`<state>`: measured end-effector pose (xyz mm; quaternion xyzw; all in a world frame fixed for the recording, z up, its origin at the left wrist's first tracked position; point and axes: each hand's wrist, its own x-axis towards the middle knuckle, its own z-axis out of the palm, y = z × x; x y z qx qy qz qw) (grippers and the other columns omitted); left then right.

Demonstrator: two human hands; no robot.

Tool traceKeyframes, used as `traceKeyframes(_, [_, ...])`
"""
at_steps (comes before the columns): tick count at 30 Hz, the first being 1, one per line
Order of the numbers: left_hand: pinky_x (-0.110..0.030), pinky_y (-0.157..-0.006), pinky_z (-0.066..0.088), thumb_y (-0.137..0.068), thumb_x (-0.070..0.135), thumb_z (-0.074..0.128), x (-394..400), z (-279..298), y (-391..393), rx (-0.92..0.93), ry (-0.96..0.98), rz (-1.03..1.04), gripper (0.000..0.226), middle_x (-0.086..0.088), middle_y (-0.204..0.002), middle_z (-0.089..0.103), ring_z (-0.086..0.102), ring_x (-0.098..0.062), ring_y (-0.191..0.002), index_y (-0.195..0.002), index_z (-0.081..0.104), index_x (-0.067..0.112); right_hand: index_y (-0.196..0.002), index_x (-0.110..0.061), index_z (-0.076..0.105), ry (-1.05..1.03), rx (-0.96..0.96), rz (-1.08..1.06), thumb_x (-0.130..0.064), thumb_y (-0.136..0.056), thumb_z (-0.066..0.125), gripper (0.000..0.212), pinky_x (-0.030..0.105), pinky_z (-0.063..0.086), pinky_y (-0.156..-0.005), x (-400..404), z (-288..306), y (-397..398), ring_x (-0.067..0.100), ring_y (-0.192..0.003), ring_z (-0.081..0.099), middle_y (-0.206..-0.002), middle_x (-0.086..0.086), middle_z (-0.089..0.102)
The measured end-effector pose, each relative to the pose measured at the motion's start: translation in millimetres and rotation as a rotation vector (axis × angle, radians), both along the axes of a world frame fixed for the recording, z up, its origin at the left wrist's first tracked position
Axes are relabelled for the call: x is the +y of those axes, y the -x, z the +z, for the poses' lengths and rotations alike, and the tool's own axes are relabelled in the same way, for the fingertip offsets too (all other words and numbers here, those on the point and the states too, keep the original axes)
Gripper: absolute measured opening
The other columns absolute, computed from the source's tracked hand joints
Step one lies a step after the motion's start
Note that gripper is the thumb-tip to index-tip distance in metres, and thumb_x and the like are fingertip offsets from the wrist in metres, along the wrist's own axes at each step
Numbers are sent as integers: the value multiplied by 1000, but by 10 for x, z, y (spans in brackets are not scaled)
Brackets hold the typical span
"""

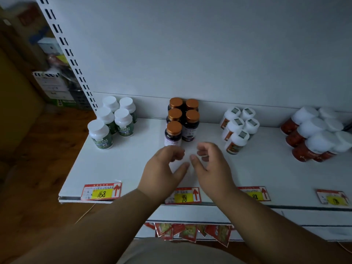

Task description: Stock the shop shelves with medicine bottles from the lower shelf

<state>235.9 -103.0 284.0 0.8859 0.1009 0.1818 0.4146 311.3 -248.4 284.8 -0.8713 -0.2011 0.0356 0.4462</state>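
Left hand: the left hand (163, 168) is hovering over the near middle of the shelf (133, 164), fingers loosely curled and holding nothing.
Right hand: the right hand (211, 164) is hanging just beside it, thumbs nearly meeting, fingers likewise bent and empty.
Brown bottles: five brown-capped bottles (182, 119) are standing in two rows at the far middle, the nearest one (173, 134) sitting just beyond the left fingertips.
Other bottles: green-label bottles (114, 121) are clustering at far left, white bottles with orange labels (239, 126) to the right of the middle, red bottles (314, 134) at far right.
Step, as I judge it: the hands seem to be working at the brown group, either letting go of the nearest bottle or straightening it; I cannot tell which.
Risk: the nearest bottle is standing alone in front, so a careless finger could be tipping it back into the rows and toppling them like skittles.
Risk two: the shelf looks smooth and slick, so a nudged bottle may be sliding out of line.
Materials: the bottles look like hard, glossy plastic cylinders; the brown caps are showing a metallic sheen, the white caps look matte.
Price tags: paper price tags (102, 192) are sticking along the near edge, easy to snag with a wrist.
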Motion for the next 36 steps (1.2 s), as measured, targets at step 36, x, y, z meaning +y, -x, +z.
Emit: traceKeyframes(36, [-29, -89, 53, -102, 50, 40, -1257, 30, -1752, 200, 1002, 57, 47, -2, -120, 71, 69, -14, -105, -139, 55, 25, -148, -29, 39, -318, 346, -122, -70, -84, 30, 77, 41, 30, -118, -948, -75, -1678, 13, -137, 43, -150, -6, 46])
